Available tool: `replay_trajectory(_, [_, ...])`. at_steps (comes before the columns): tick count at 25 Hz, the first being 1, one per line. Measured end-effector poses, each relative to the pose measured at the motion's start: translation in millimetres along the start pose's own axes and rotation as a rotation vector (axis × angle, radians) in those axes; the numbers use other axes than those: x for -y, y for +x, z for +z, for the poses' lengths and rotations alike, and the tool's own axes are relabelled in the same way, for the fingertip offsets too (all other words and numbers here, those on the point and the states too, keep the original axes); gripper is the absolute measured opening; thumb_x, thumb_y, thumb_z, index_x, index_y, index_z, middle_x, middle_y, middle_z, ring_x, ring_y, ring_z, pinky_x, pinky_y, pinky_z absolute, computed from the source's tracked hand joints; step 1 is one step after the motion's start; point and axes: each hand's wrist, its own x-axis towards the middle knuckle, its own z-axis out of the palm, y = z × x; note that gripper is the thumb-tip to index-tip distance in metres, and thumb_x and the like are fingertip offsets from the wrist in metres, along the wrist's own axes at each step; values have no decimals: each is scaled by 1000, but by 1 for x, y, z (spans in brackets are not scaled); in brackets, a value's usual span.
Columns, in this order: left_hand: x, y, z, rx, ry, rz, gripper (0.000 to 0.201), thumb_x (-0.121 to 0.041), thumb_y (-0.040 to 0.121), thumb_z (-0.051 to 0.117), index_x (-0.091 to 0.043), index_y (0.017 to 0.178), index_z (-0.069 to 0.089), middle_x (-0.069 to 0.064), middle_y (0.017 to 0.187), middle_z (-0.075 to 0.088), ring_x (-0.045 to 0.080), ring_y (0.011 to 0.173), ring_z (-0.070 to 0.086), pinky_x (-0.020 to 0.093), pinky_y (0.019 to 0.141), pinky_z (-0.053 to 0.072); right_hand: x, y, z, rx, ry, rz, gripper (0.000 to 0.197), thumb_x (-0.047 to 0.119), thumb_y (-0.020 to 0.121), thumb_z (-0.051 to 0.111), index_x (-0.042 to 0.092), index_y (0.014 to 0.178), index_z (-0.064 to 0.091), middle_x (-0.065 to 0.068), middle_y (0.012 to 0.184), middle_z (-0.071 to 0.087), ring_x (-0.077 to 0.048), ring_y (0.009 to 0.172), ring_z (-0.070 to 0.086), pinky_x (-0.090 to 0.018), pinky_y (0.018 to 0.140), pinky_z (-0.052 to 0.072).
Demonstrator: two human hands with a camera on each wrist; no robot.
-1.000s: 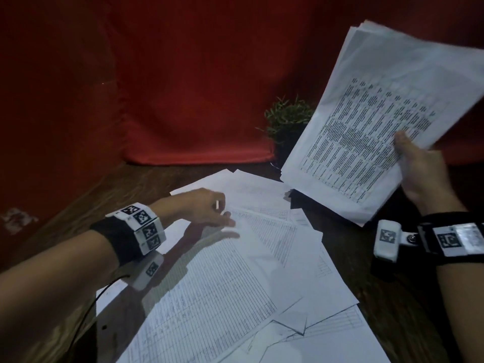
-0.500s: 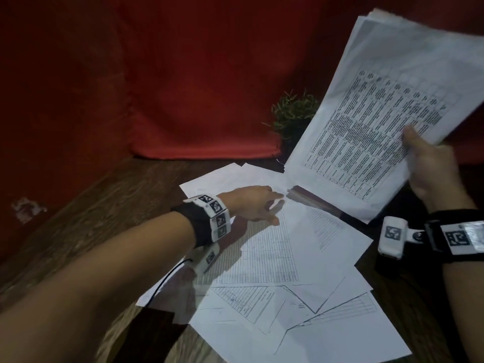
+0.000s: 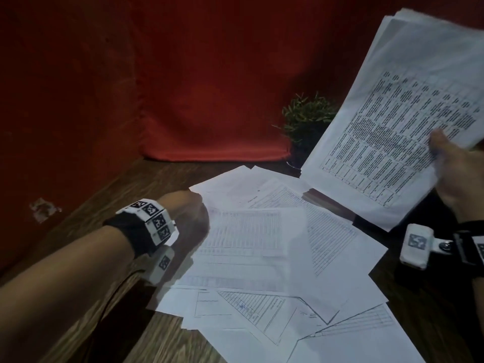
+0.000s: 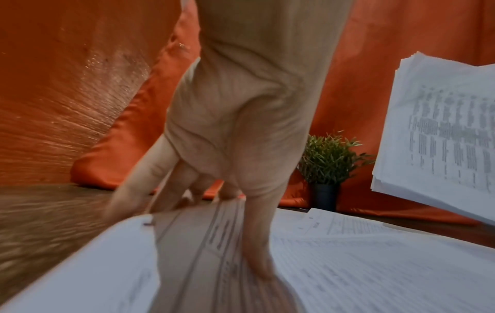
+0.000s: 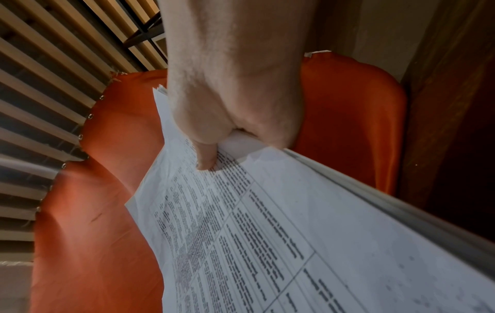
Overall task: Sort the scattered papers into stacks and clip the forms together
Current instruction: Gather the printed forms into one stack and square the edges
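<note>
Red cloth [image 3: 209,87] hangs behind a dark wooden worktop [image 3: 146,184], and a small green potted plant [image 3: 306,119] stands at the back, near the cloth's lower edge. Scattered papers [image 3: 327,260], white sheets printed with tables and forms, lie overlapping at different angles across the middle and near side of the worktop.

On the left edge of this spread, the left hand [image 3: 191,218] grips one form sheet [image 3: 248,231]. In the left wrist view its thumb lies on top of the printed page while the other fingers [image 4: 150,186] curl under the raised edge, so that edge is lifted off the worktop. This sheet looks blurred in both views.

Up at the right, well above the worktop, the right hand [image 3: 461,176] holds a thick stack of papers [image 3: 408,121], tilted upright with a dense printed table facing the person. The right wrist view shows the thumb pressed on the front page and the rest of the hand wrapped behind the stack's edge. Both wrists wear black bands with white marker blocks.
</note>
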Motion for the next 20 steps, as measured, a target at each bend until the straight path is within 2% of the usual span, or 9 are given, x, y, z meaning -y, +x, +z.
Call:
replay_trajectory(1, [9,5,3,-41,-50,42,23,-37,99,69,-16,108,74,3,110,77,20,91,69,12,68,56,-2,3,-3,6,0,-4,54,55,74,83,25,117,73,8,120,78,-12,113,74,-24,83,62])
replay_trajectory(2, [14,7,3,-43,-91,100,25,-27,102,69,-9,119,70,5,113,74,18,88,64,6,57,47,-6,7,-8,6,-7,-7,61,59,71,85,25,120,73,6,125,76,-13,115,73,-24,84,62])
replay_trajectory(5, [31,15,-9,-93,-295,169,39,-15,99,76,-15,132,57,1,111,64,13,84,59,11,60,46,-18,21,-20,-30,0,7,81,66,67,88,23,133,69,4,133,72,-16,122,70,-26,87,62])
replay_trajectory(8, [45,29,-25,-214,-521,218,54,-11,90,83,-22,137,58,-5,112,65,12,93,62,16,67,46,-23,26,-24,-44,13,8,75,65,69,87,26,131,71,5,132,73,-15,120,71,-24,84,62])
replay_trajectory(10, [41,41,-36,-279,-626,221,36,-6,89,80,-20,118,64,-5,109,66,12,91,63,22,69,49,-30,31,-25,-43,10,18,75,66,71,85,27,132,70,8,132,73,-13,120,71,-23,84,62])
replay_trajectory(13, [18,66,-52,-371,-716,149,20,-8,90,77,-22,82,66,-11,77,69,12,73,64,24,59,48,-35,37,-30,-37,40,38,81,73,59,86,31,126,70,22,120,74,1,111,71,-15,83,59])
replay_trajectory(15, [-2,85,-55,-406,-691,96,18,-13,92,75,-19,77,68,-11,70,67,13,69,63,25,60,49,-35,42,-35,-69,37,40,83,74,57,88,30,125,71,20,121,75,-1,112,72,-17,83,59])
replay_trajectory(18, [-30,114,-50,-367,-469,91,14,-22,93,74,-9,86,71,3,80,69,24,77,71,33,64,52,-29,39,-41,-85,-3,19,78,63,73,87,23,136,68,3,136,70,-15,125,68,-32,95,61])
replay_trajectory(20, [-39,127,-51,-351,-439,73,25,-11,93,71,-6,69,64,7,72,66,34,81,75,33,58,48,-24,35,-41,-72,-17,12,71,57,79,85,18,137,68,-2,137,70,-21,126,68,-37,96,60])
